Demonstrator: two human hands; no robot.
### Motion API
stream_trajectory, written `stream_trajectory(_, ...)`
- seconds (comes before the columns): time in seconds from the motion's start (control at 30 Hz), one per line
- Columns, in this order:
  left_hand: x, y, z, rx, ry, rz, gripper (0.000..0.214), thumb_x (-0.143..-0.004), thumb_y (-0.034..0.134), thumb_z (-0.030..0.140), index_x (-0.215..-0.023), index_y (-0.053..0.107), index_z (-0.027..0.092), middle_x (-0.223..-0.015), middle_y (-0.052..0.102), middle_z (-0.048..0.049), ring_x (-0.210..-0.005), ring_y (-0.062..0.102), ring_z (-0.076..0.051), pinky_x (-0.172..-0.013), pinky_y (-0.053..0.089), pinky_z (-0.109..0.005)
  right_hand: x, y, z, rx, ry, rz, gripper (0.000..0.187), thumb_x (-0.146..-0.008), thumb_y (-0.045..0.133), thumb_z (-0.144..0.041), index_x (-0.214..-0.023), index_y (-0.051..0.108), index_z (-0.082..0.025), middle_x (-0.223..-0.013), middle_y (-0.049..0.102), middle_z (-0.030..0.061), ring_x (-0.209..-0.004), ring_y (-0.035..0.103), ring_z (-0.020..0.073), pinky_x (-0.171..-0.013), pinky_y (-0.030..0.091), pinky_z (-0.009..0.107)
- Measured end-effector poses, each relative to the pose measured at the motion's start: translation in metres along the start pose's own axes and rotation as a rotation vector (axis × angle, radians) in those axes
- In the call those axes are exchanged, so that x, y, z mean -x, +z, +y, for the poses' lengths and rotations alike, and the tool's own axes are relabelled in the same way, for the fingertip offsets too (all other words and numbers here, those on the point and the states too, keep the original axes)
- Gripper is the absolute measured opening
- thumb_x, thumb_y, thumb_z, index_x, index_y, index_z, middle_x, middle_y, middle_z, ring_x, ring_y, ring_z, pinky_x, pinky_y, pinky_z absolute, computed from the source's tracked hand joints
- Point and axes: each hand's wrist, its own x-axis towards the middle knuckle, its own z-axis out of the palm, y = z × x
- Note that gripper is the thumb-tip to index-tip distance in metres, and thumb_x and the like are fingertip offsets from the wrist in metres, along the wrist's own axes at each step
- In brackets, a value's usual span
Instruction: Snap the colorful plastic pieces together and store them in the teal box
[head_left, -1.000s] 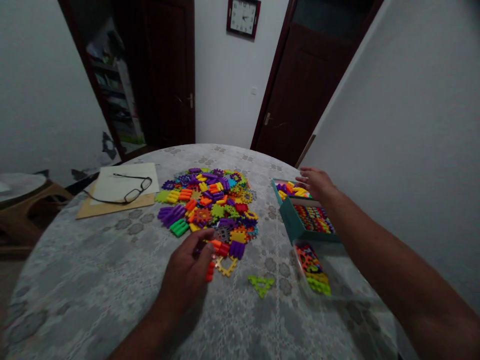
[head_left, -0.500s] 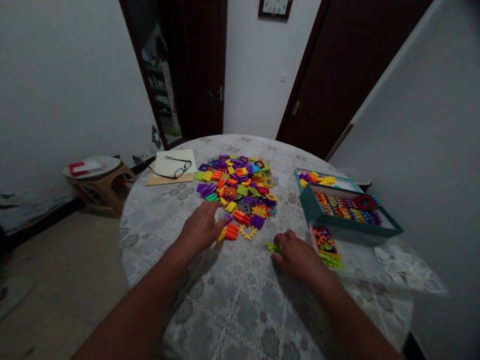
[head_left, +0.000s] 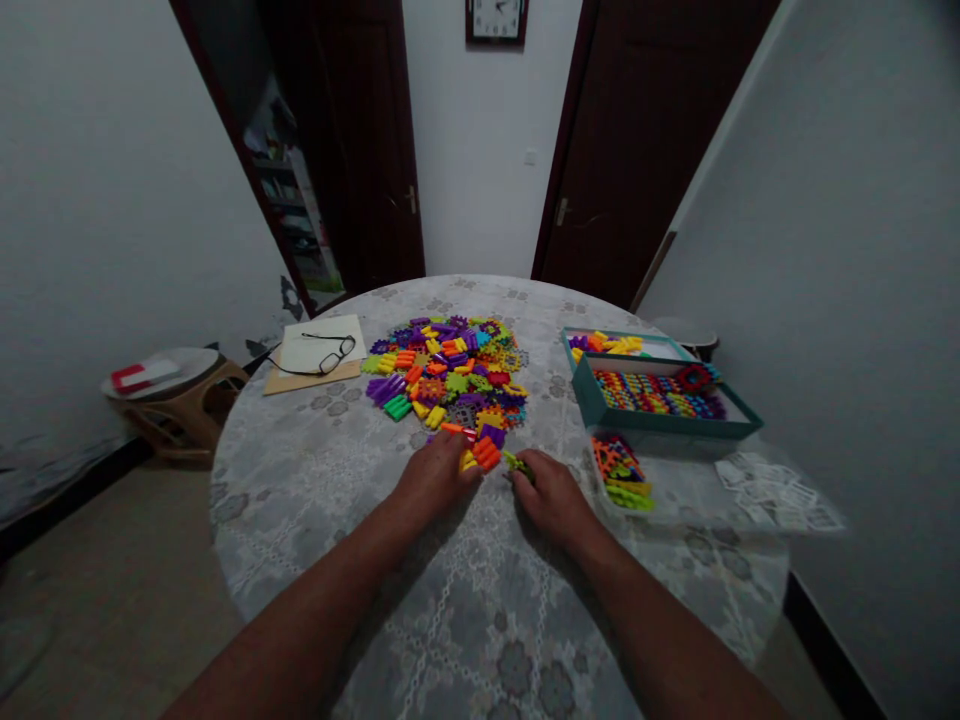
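Note:
My left hand (head_left: 435, 470) rests low over the table at the near edge of a pile of plastic gear-shaped and ridged building pieces (head_left: 457, 385). Its thumb and fingers are closed around a yellow piece (head_left: 467, 460) beside an orange ridged piece (head_left: 487, 453). Just to the right, my right hand (head_left: 553, 494) pinches a lime-green toothed building piece (head_left: 517, 462) between thumb and fingers, with its tip close to the orange one. The fingers partly hide both holds.
Right of the pile, a teal box (head_left: 660, 415) holds rows of colourful pieces, with its lid (head_left: 622, 343) behind. A clear tray (head_left: 615, 475) holds more pieces; white frame-like shapes (head_left: 776, 490) lie beyond it. Glasses (head_left: 326, 362) rest on papers (head_left: 311, 330) at left.
My left hand has moved right, bringing the orange and yellow pieces with it. The right hand has come left with the green piece, so the hands are closer together. The view has shifted.

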Motion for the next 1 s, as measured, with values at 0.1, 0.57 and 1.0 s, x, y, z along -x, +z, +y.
stream_trajectory(0.1,-0.011,0.01,0.008,-0.027,0.04,0.024,0.029,-0.101,0.075,0.037,-0.126,0.074,0.023,-0.124,0.077,-0.0136,-0.114,0.074,-0.032,-0.094,0.057,-0.038,0.0,0.002,0.001,-0.096,-0.002,0.052,0.023,-0.099,0.057,-0.019,-0.115,0.073,-0.022,-0.11,0.08,0.0093,-0.103,0.074,0.026,-0.094,0.054,0.035)
stream_trajectory(0.57,-0.011,0.019,-0.028,0.334,0.261,0.174,0.044,-0.092,0.067,0.015,-0.135,0.071,0.022,-0.135,0.072,-0.0128,-0.133,0.065,-0.031,-0.122,0.051,-0.051,0.003,-0.001,-0.007,-0.086,-0.043,-0.063,0.025,-0.102,0.057,-0.021,-0.116,0.078,-0.023,-0.115,0.083,0.0096,-0.105,0.076,0.0262,-0.097,0.056,0.038)
stream_trajectory(1.0,-0.006,0.005,-0.032,0.309,0.33,0.043,0.076,-0.083,0.059,0.001,-0.154,0.063,0.029,-0.147,0.069,-0.0104,-0.14,0.061,-0.03,-0.125,0.047,-0.053,0.004,0.0,-0.005,-0.154,0.064,0.052,0.022,-0.102,0.055,-0.031,-0.111,0.074,-0.024,-0.102,0.081,0.0051,-0.09,0.074,0.024,-0.086,0.055,0.034)
